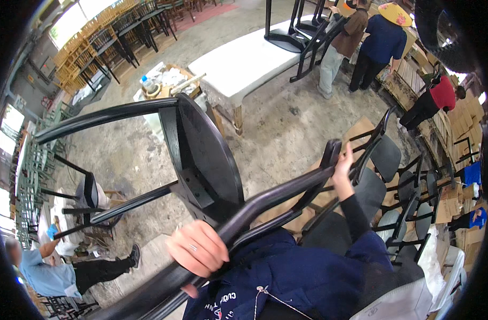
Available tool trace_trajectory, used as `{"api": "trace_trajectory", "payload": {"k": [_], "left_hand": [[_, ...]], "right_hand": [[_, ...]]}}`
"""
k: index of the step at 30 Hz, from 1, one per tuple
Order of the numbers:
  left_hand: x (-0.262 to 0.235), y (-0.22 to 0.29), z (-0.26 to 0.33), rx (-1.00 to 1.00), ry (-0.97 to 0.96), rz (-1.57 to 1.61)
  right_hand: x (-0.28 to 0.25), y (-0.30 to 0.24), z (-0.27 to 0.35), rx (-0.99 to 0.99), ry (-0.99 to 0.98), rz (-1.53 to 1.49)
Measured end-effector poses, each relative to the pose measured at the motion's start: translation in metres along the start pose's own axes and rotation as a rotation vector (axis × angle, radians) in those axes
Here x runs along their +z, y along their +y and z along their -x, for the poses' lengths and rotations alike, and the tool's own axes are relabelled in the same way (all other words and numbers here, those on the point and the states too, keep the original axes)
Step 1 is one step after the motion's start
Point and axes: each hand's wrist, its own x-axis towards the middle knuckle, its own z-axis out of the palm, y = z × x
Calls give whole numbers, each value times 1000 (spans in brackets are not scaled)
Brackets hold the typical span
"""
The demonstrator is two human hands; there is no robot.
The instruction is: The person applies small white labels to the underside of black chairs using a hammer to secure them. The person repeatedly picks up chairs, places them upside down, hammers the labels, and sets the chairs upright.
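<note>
Overhead, a concrete workshop floor (286, 128) spreads beneath a long white-topped bench (238, 64), where two people (361, 42) stand beside upturned dark chair frames. Nearer, a black wooden chair (201, 160) is carried tipped on its side, seat facing the camera, legs pointing left, its curved back rail crossing the person's chest in a blue jacket. A row of finished black chairs (393, 176) stands just beyond to the right, with cardboard sheets under them. Lower left, a seated person in a light blue shirt (41, 274) works among more frames. The left hand (197, 249), ring on one finger, is closed around the curved rail close to the body; the right hand (344, 168) is stretched out and closed on the far end of the same rail. Judging by the load, keeping both grips firm, the rail tight to the chest, and the legs clear of the stacked chairs seems the sound way to carry it.
</note>
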Motion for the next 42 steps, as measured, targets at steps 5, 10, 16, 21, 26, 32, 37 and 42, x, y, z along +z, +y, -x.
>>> {"api": "trace_trajectory", "payload": {"k": [5, 10, 16, 21, 26, 32, 37, 42], "left_hand": [[-35, -67, -12, -51, -94, -33], [-130, -110, -20, -21, -329, 0], [-233, -177, -36, -2, -430, 116], [-291, -235, -54, -30, -423, 197], [-346, -324, -72, -39, -539, 233], [-428, -450, -116, -57, -520, 134], [-505, -545, -128, -218, -434, 142], [-548, -617, -87, -345, 89, -59]], "right_hand": [[6, 55, -84, -42, 15, -387], [47, 52, -178, -82, 66, -497], [66, 27, -216, -233, 256, -538], [69, 22, -253, -259, 319, -621], [44, 12, -355, -332, 312, -566], [72, -73, -532, -272, 325, -555], [89, -62, -665, -206, 356, -319], [49, 34, -809, -27, 400, 177]]}}
